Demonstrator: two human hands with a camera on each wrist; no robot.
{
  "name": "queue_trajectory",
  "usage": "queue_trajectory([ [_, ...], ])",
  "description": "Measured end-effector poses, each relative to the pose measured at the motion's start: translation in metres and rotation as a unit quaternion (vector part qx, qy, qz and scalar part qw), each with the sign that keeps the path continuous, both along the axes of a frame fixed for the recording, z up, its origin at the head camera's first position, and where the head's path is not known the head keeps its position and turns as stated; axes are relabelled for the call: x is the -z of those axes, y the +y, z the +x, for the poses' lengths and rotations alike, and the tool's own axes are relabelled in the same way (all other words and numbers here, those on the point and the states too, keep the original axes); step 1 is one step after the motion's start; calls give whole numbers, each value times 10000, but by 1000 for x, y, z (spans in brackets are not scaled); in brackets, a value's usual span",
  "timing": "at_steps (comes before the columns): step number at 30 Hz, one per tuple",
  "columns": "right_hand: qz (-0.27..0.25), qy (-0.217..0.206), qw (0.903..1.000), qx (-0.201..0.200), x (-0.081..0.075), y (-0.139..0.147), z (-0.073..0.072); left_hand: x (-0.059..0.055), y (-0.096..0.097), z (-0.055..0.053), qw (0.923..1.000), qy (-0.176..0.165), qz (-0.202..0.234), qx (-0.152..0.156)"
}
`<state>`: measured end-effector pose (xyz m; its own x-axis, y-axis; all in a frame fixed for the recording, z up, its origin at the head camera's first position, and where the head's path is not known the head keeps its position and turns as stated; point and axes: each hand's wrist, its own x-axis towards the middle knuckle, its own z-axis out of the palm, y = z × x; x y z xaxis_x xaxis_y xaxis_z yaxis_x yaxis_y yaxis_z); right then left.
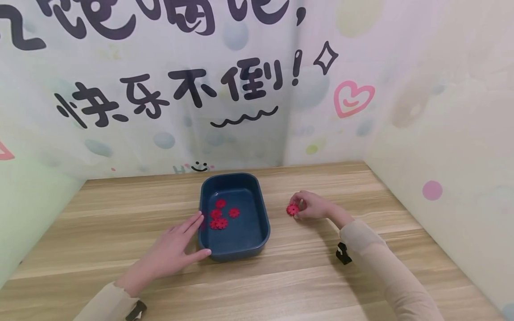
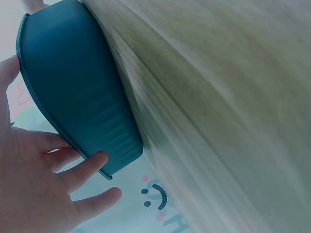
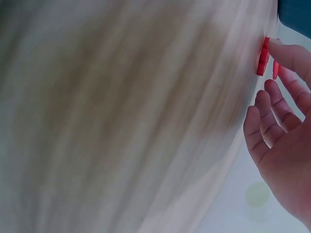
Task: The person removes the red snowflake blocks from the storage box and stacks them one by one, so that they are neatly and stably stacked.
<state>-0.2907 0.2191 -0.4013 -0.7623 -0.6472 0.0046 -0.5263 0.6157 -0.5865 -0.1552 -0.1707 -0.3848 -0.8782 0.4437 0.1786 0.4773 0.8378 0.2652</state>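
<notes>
A blue rectangular tub (image 1: 261,205) stands on the wooden table, with several red flower-shaped pieces (image 1: 234,212) lying inside toward its left. My left hand (image 1: 170,249) rests its fingers and thumb on the tub's left rim, fingers fairly straight. In the left wrist view, fingertips reach over the rim (image 2: 41,108) along the outer wall. To the right of the tub, my right hand (image 1: 315,206) pinches a red flower-shaped piece (image 3: 275,69) between thumb and index finger. Another red piece (image 3: 263,57) sits right beside it at the table surface; the other right fingers curve loosely.
The wooden table (image 1: 301,276) meets a printed backdrop (image 1: 180,142) with dark lettering behind and a pale wall (image 1: 449,147) on the right. Black wrist-worn devices show at the left cuff (image 1: 136,310) and right cuff (image 1: 343,253).
</notes>
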Motion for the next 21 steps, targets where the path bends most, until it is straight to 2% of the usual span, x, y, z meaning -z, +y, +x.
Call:
queue_trajectory([
  [9, 95, 61, 9999, 33, 1, -2, -1, 0, 0, 0, 10000, -16, -8, -2],
  [21, 160, 22, 9997, -175, 3, 2, -6, 0, 0, 0, 10000, 53, -16, 8],
])
